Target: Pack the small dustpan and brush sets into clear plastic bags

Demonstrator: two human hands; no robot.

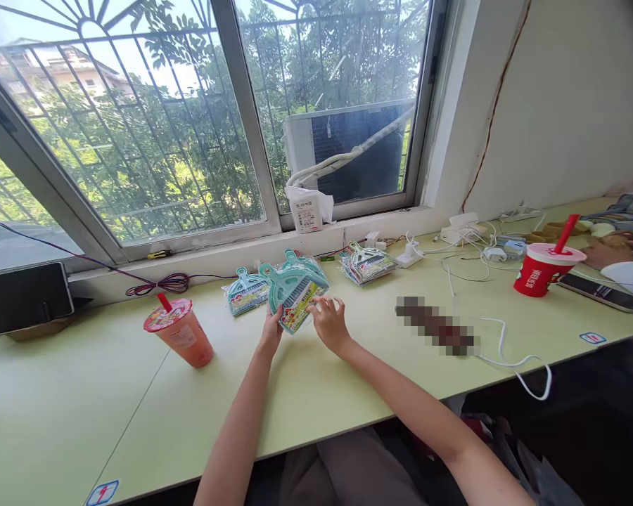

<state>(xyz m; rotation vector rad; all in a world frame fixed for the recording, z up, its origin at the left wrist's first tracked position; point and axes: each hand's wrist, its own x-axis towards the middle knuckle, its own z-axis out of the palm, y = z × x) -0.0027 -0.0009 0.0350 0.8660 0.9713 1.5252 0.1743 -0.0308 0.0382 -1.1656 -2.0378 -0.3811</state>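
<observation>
My left hand (272,330) grips the lower left edge of a packaged mini dustpan and brush set (295,301), teal with a yellow printed label, tilted up above the table. At its right edge is my right hand (331,322), with curled fingers that seem to pinch the wrapping. Behind the held set lies another teal dustpan set (309,266), partly hidden by it. To the left rests a further packaged set (247,292). A small stack of such sets (366,263) lies to the right, near the window sill.
An orange drink cup (182,334) stands left on the green table (137,414); a red cup (543,270) stands right beside a phone (604,292). White cables (522,362) trail over the front edge near a blurred object (435,325). Another person's hand (615,246) shows far right.
</observation>
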